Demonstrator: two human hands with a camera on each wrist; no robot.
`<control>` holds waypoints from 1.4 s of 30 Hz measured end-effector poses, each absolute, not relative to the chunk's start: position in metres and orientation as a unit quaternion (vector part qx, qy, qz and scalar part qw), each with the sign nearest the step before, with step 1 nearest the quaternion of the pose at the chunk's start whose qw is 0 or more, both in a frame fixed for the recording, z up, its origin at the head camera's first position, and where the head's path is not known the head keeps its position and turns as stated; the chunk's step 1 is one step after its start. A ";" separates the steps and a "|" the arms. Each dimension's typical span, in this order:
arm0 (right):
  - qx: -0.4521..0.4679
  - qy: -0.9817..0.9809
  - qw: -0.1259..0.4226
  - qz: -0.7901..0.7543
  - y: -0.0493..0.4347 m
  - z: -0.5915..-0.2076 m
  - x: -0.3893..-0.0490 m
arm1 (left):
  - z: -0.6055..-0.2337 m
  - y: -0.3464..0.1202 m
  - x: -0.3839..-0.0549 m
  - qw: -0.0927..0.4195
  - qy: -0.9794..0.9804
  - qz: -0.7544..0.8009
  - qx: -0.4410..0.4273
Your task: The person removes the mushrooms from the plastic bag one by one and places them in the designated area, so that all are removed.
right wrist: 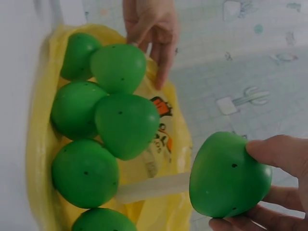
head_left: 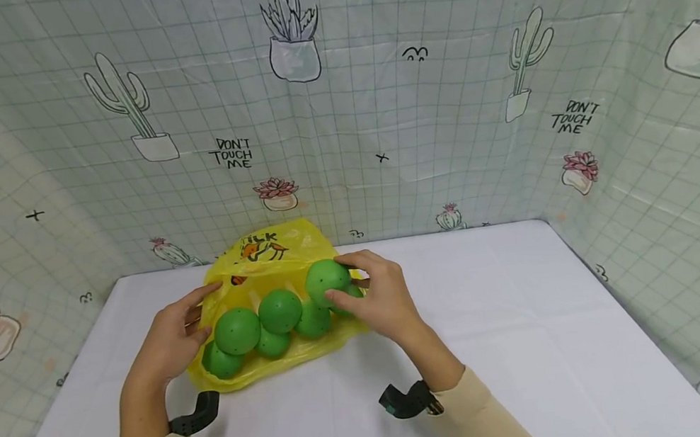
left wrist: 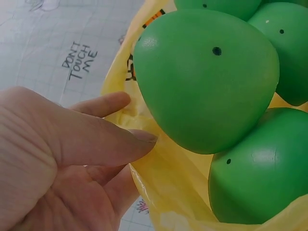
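The gridded backdrop [head_left: 461,114] twice reads "DON'T TOUCH ME", the yellow bag [head_left: 301,243] "ILK" (first letter unclear)

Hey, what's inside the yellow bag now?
Six rounded green objects show inside the yellow bag, besides the one the right hand holds. Anything beneath them is covered and can't be seen.

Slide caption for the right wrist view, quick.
Right hand holds a green ball, left hand at a yellow bag of others.

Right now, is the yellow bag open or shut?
Open. The yellow bag's mouth gapes wide, and several green balls show inside it.
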State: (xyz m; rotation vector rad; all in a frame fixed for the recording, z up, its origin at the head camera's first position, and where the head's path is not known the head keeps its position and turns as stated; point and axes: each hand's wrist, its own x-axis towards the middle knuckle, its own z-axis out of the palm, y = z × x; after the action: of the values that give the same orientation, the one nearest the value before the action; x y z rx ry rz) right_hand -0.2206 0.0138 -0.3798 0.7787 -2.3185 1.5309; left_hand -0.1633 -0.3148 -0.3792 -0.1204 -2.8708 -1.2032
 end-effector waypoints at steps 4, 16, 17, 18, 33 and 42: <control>0.273 -0.788 0.124 0.539 0.020 -0.371 -0.216 | -0.379 -0.316 -0.164 0.015 -0.923 -0.383 -0.039; 0.280 -0.756 0.182 0.563 0.040 -0.354 -0.215 | -0.377 -0.317 -0.164 0.018 -0.931 -0.361 -0.039; 0.277 -0.754 0.191 0.564 0.042 -0.354 -0.216 | -0.377 -0.317 -0.164 0.019 -0.932 -0.361 -0.038; 0.275 -0.750 0.201 0.566 0.044 -0.353 -0.217 | -0.377 -0.317 -0.163 0.019 -0.931 -0.361 -0.038; 0.217 -0.735 0.240 0.595 0.064 -0.367 -0.241 | -0.377 -0.317 -0.161 0.016 -0.930 -0.367 -0.032; 0.166 -0.755 0.225 0.594 0.069 -0.387 -0.256 | -0.376 -0.315 -0.161 0.013 -0.927 -0.373 -0.029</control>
State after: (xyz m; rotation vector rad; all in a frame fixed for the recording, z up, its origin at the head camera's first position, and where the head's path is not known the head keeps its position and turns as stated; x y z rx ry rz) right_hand -0.2562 0.0694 -0.3872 0.4572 -2.0811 1.6376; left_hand -0.1614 -0.3149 -0.3764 -0.0909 -2.8892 -1.1630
